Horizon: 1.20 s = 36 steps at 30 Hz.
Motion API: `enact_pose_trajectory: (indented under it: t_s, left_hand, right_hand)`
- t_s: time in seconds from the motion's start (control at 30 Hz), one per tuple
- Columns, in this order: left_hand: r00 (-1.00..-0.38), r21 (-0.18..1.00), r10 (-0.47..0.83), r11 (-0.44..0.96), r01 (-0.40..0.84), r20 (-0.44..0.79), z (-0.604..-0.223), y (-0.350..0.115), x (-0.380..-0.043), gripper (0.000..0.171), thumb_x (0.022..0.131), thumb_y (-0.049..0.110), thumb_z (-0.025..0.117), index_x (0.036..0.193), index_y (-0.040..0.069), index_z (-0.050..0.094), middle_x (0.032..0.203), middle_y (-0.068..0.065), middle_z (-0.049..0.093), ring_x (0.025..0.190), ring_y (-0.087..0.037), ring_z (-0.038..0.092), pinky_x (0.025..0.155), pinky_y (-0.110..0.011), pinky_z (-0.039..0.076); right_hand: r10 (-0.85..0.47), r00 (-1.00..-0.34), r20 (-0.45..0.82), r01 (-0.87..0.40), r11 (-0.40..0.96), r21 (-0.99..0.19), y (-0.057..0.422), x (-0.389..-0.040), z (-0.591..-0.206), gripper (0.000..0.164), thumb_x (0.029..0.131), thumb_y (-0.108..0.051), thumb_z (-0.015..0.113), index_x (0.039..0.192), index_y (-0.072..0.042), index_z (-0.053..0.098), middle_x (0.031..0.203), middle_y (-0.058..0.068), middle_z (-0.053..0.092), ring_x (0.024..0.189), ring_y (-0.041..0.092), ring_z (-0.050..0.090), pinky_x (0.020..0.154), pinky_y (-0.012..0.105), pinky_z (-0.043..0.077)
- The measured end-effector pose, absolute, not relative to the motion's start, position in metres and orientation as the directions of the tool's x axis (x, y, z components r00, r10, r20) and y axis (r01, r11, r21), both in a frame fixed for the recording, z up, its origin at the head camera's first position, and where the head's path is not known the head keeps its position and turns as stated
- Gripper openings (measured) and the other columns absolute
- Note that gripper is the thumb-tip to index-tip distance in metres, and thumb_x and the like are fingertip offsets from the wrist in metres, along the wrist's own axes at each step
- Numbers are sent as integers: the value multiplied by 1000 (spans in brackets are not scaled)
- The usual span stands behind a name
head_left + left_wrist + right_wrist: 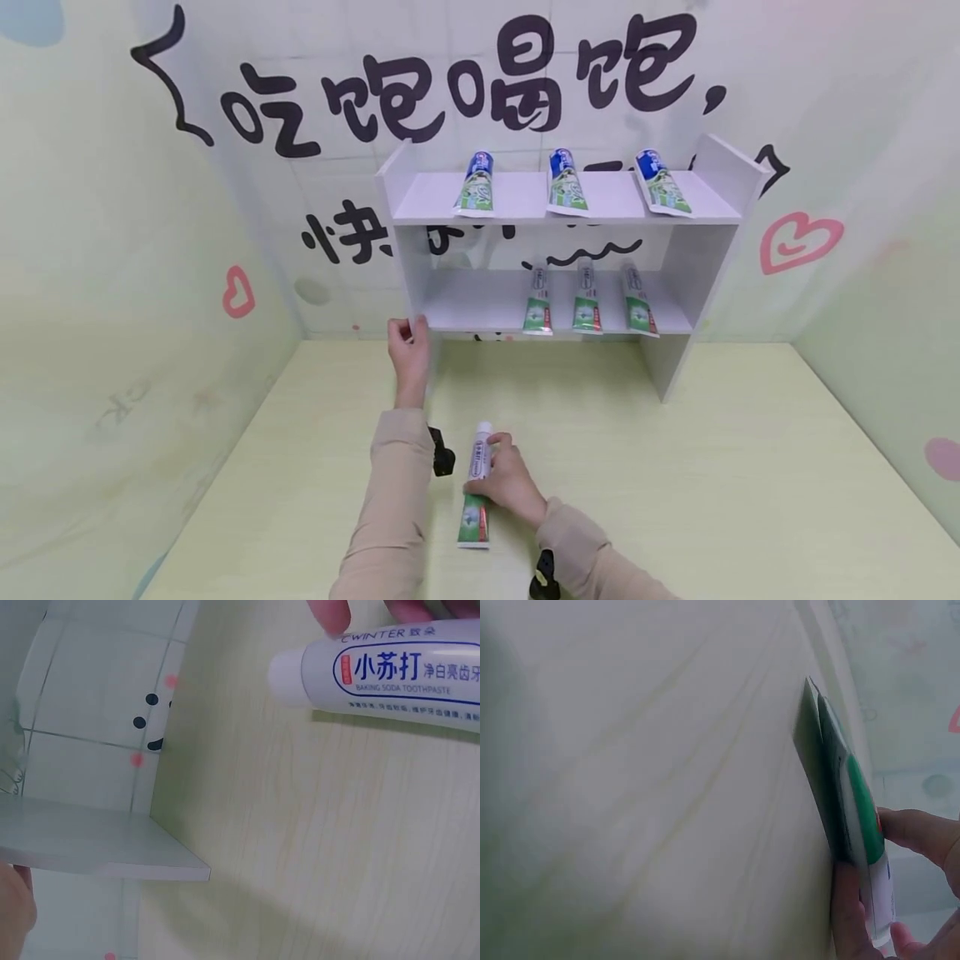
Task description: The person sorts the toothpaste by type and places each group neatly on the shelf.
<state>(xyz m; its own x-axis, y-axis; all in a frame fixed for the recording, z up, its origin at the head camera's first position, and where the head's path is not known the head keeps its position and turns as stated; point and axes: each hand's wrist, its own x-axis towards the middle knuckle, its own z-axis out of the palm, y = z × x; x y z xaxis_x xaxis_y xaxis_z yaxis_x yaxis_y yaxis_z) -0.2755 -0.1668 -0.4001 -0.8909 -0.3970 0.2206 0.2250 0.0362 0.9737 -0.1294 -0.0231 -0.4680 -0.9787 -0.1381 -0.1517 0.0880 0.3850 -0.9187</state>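
A white-and-green toothpaste tube (pixel 474 523) is in my right hand (pixel 510 482), its white cap pointing at the shelf. Thumb and fingers grip it around the middle, just above the table. The right wrist view shows the tube (pixel 866 802) edge-on between the fingers (pixel 919 832). My left hand (pixel 410 354) holds the front edge of the left side panel on the white shelf unit (pixel 480 310), at the lower board's height. In the left wrist view, only part of that hand (pixel 15 915) shows beside the panel (pixel 105 840); its fingertips are mostly hidden.
Three blue-and-green toothpaste tubes (pixel 566 183) lie on the upper board. Three white-and-green tubes (pixel 587 300) lie on the lower board, toward its middle and right. The shelf stands on a pale wooden table (pixel 720 483), with printed walls behind and at both sides.
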Motion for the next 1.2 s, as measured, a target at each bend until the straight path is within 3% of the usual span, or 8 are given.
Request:
enact_pose_trajectory:
  t_s: [0.3, 0.73, 1.2]
  left_hand:
    - [-878, 971, -420, 37, 236, 229, -395, -173, -276, 18, 92, 25, 50, 90, 10, 40, 95, -1, 43, 94, -17, 42, 80, -29, 39]
    - [-875, 975, -436, 22, 222, 209, -401, -179, -272, 18, 93, 26, 49, 88, 12, 39, 94, -1, 44, 93, -16, 41, 79, -28, 38]
    - [-891, 973, -400, 14, 230, 216, -399, -169, -273, 19, 93, 25, 50, 91, 9, 40, 95, -2, 44, 94, -17, 41, 81, -29, 39]
  right_hand:
    - [-113, -979, -171, 103, 450, -887, -32, -132, -468, 61, 66, -6, 77, 113, 6, 38, 88, 16, 54, 65, 18, 56, 55, 28, 51]
    - [-129, -964, -231, 158, 422, -893, -33, -131, -473, 51, 70, -7, 75, 107, 5, 43, 79, 12, 55, 58, 17, 56, 50, 26, 50]
    - [-103, -956, -275, 239, 268, -933, -13, -132, -462, 57, 72, -5, 72, 116, 9, 40, 89, 16, 56, 62, 16, 57, 49, 24, 50]
